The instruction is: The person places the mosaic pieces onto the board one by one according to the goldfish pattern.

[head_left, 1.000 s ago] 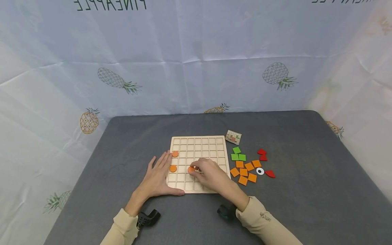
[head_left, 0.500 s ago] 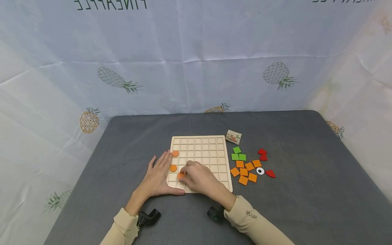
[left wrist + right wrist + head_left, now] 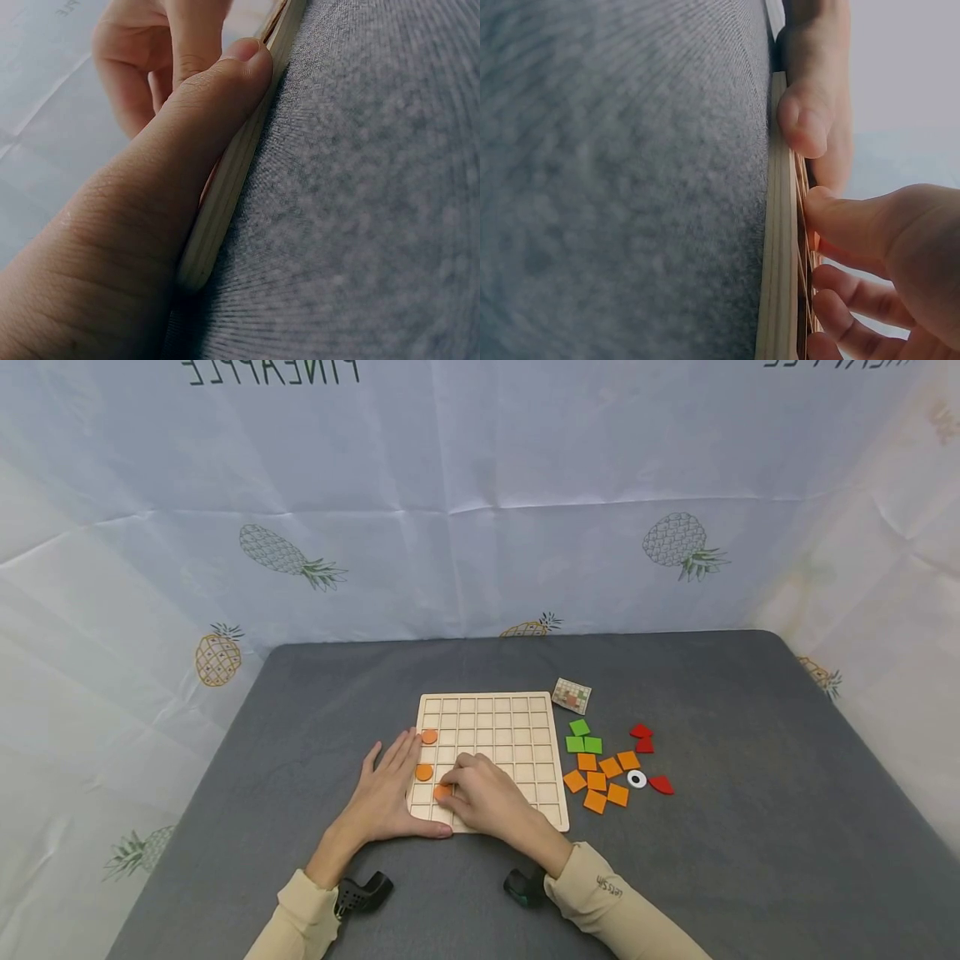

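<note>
One orange disc [image 3: 442, 792], pinched by R hand [image 3: 483, 797], has just moved twd 8 o'clock on the grid board [image 3: 484, 722], L hand [image 3: 381, 802] fingers straight at its 9 o'clock edge, so remotely I'd judge placing's underway, seating unclear.

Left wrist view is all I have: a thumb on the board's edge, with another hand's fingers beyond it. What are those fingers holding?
Observer: The head view shows the right hand pinching an orange disc at the near-left part of the board.
Operator: Are there other discs on the board?
Observer: Yes, a far disc and a near disc, also orange, both in the leftmost column beside the left hand.
Operator: And any loose pieces off the board?
Observer: Orange squares lie on the table to the right of the board.
</note>
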Action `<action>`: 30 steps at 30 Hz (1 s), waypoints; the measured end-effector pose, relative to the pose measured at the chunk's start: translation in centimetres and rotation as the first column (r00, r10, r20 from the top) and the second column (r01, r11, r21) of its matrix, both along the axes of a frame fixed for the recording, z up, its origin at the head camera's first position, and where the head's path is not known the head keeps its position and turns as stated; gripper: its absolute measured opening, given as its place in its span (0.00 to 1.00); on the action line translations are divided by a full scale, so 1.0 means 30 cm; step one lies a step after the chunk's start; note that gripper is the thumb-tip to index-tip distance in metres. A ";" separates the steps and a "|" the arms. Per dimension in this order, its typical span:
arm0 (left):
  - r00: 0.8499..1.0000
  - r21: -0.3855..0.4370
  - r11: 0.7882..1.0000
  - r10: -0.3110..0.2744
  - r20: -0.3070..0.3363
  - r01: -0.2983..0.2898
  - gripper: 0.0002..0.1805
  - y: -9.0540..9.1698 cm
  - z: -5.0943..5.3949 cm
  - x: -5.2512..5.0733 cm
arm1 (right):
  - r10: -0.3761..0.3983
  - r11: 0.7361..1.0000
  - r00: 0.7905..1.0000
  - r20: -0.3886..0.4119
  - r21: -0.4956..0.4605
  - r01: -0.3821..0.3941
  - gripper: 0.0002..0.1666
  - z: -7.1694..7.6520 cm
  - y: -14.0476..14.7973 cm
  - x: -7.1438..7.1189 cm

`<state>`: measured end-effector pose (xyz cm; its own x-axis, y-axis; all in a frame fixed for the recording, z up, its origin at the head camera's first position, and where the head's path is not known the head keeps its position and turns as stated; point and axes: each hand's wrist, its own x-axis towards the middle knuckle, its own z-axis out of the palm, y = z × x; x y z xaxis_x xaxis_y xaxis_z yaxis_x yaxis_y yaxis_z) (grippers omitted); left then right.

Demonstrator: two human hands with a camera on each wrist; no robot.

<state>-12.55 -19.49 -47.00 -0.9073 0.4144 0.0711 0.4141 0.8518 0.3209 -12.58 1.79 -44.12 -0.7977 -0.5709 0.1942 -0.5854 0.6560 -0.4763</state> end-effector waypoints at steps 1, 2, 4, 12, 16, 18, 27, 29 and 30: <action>1.000 -0.001 1.000 0.000 0.001 0.000 0.80 0.000 -0.001 0.000 | -0.001 1.000 1.000 0.003 0.000 0.001 0.09 -0.001 0.000 0.000; 1.000 -0.002 1.000 0.000 0.001 0.000 0.80 0.000 -0.001 0.000 | -0.001 1.000 1.000 0.008 -0.002 0.001 0.09 -0.002 0.001 -0.001; 1.000 -0.003 1.000 0.001 0.001 -0.001 0.80 -0.001 -0.002 0.000 | -0.001 1.000 1.000 0.012 -0.005 0.001 0.09 -0.003 0.001 -0.002; 1.000 0.000 1.000 0.003 0.006 -0.003 0.80 -0.002 -0.005 -0.001 | -0.002 1.000 0.999 0.039 -0.011 0.003 0.10 0.000 0.001 -0.005; 1.000 0.006 1.000 0.002 0.006 -0.002 0.80 -0.003 -0.004 0.000 | -0.003 1.000 0.999 0.051 -0.006 0.003 0.10 0.001 0.003 -0.004; 1.000 0.008 1.000 0.002 0.005 -0.002 0.80 -0.003 -0.004 0.000 | -0.003 1.000 0.998 0.056 -0.003 0.003 0.10 0.002 0.004 -0.003; 1.000 -0.001 1.000 0.007 0.003 -0.007 0.80 -0.003 -0.006 -0.001 | 0.001 1.000 0.998 0.057 -0.006 -0.001 0.11 0.010 0.007 0.001; 1.000 -0.003 1.000 0.006 0.002 -0.006 0.80 -0.002 -0.005 -0.002 | 0.001 1.000 0.999 0.052 -0.007 -0.001 0.11 0.013 0.009 0.002; 1.000 -0.003 1.000 0.005 0.001 -0.005 0.80 -0.001 -0.005 -0.002 | 0.000 1.000 0.999 0.051 -0.009 0.000 0.11 0.014 0.011 0.003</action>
